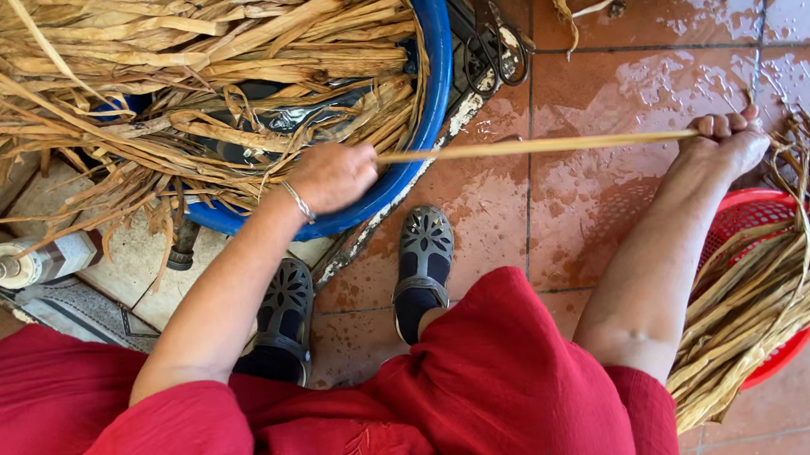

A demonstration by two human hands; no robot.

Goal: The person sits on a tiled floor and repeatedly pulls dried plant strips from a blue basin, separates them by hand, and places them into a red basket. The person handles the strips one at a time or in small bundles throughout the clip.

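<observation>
My left hand (pixel 333 175) grips one end of a long tan dried-leaf strip (pixel 532 145) just over the rim of a blue basin (pixel 434 73). My right hand (pixel 730 141) grips the strip's other end, so it stretches taut and level between both hands above the wet floor. The basin holds a heap of dried leaf strips (pixel 176 72) soaking in water. A bracelet sits on my left wrist.
A red plastic basket (pixel 756 217) at the right carries a bundle of damp strips (pixel 788 267). Scissors (pixel 497 45) lie on the floor beside the basin. A tap (pixel 9 267) juts in at the left. My sandalled feet (pixel 422 264) rest on wet terracotta tiles (pixel 603 71).
</observation>
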